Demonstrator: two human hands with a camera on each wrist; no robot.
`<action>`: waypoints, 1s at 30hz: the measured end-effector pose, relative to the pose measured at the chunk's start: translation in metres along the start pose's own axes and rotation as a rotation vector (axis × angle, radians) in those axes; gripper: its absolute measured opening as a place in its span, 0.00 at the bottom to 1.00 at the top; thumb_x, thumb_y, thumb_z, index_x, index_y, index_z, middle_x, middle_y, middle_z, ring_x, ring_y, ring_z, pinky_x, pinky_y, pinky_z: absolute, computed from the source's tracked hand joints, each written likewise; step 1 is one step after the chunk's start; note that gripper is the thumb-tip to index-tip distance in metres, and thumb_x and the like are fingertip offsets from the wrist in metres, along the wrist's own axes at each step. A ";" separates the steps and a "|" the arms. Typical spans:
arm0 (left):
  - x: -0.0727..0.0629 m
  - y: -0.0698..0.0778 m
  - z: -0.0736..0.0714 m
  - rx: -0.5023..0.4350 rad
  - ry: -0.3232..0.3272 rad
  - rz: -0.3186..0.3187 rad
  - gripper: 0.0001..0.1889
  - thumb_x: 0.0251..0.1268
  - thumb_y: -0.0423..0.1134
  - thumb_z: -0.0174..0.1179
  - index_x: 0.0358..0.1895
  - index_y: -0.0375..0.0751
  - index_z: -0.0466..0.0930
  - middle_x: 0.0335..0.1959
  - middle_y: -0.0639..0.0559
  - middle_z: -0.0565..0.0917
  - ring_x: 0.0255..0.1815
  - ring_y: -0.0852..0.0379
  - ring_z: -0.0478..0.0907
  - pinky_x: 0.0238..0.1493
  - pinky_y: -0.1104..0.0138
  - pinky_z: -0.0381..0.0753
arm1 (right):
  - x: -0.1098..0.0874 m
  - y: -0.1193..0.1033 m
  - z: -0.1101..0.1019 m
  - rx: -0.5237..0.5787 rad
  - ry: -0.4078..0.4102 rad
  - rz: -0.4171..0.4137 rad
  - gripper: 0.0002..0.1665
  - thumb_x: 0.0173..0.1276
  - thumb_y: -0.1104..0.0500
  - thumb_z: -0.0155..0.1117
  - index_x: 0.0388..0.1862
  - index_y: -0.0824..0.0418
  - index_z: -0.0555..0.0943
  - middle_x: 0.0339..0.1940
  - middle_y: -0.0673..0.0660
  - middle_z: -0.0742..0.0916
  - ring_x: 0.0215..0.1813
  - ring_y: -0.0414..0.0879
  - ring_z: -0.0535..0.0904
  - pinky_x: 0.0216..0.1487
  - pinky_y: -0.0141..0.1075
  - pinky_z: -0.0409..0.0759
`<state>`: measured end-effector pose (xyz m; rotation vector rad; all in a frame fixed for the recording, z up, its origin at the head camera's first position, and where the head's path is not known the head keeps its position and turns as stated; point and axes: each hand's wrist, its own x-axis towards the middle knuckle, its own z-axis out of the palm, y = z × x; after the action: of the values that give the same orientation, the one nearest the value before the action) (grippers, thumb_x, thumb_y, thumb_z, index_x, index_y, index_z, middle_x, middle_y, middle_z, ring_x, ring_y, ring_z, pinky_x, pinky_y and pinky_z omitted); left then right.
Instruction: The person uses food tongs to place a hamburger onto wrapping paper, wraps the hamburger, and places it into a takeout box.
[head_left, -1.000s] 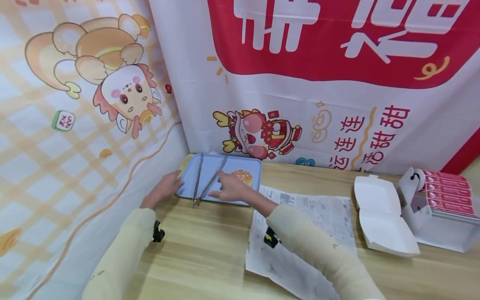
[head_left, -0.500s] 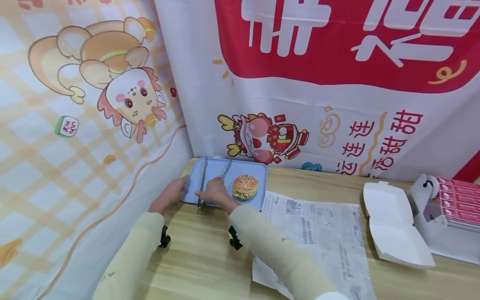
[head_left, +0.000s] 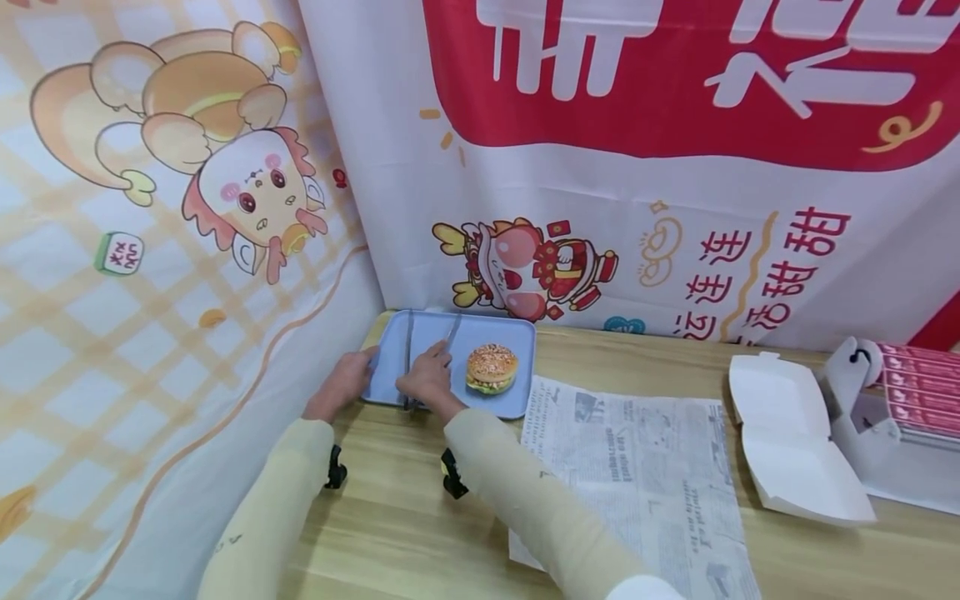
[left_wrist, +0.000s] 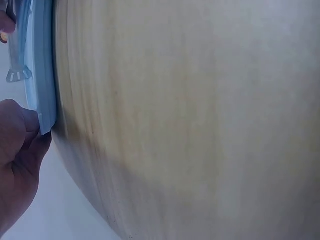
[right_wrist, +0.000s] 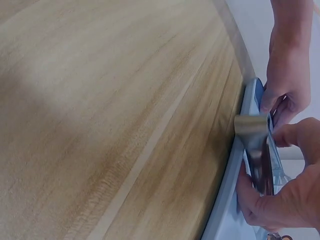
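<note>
Tongs (right_wrist: 254, 131) on blue tray (head_left: 495, 329), gripped by R hand (head_left: 427, 372); L hand (head_left: 347, 382) pinches tray corner; 1 burger (head_left: 491, 368) alongside.

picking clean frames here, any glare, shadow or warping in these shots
Head view: fairly even light, burger clear, small print on the newspaper hard to read; left wrist view: hazy, the edge of the table bowed, probably by the lens, with a soft shadow at lower left; right wrist view: bright sheen on the tongs, a dim patch on the table at left.

Pale yellow left sleeve (head_left: 262, 508), small dark marks (head_left: 227, 542), matching right sleeve (head_left: 528, 504), black wrist fittings (head_left: 453, 477)
</note>
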<state>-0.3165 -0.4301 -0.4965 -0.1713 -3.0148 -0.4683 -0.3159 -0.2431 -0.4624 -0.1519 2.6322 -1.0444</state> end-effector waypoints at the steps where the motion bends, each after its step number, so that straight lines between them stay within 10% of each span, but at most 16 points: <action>1: 0.000 0.001 0.000 -0.001 -0.005 -0.007 0.27 0.66 0.24 0.52 0.70 0.24 0.65 0.60 0.24 0.76 0.60 0.30 0.76 0.65 0.44 0.75 | 0.000 0.000 -0.001 0.009 0.006 0.007 0.64 0.62 0.53 0.66 0.81 0.68 0.34 0.72 0.74 0.63 0.53 0.57 0.77 0.43 0.42 0.80; 13: 0.001 0.002 0.007 0.044 0.049 0.040 0.27 0.61 0.21 0.51 0.66 0.22 0.69 0.51 0.24 0.81 0.52 0.31 0.80 0.56 0.45 0.80 | 0.007 0.004 -0.002 0.110 0.084 0.011 0.65 0.57 0.57 0.69 0.81 0.67 0.36 0.65 0.75 0.69 0.32 0.51 0.76 0.24 0.37 0.75; 22: 0.001 0.001 0.001 0.045 -0.008 -0.020 0.28 0.64 0.22 0.51 0.69 0.21 0.64 0.59 0.23 0.77 0.58 0.30 0.77 0.61 0.44 0.77 | -0.003 -0.003 -0.041 0.001 0.107 -0.162 0.45 0.58 0.54 0.73 0.67 0.74 0.64 0.47 0.66 0.83 0.38 0.52 0.82 0.35 0.36 0.85; 30: 0.002 0.002 0.000 0.045 0.022 0.038 0.13 0.58 0.19 0.52 0.47 0.27 0.75 0.31 0.35 0.81 0.36 0.39 0.79 0.43 0.46 0.82 | -0.014 0.009 -0.079 0.037 -0.040 -0.261 0.25 0.63 0.50 0.69 0.49 0.64 0.70 0.28 0.57 0.83 0.21 0.45 0.78 0.18 0.33 0.80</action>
<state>-0.3184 -0.4279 -0.4960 -0.2191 -2.9913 -0.3961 -0.3274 -0.1822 -0.4112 -0.5149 2.6037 -1.1567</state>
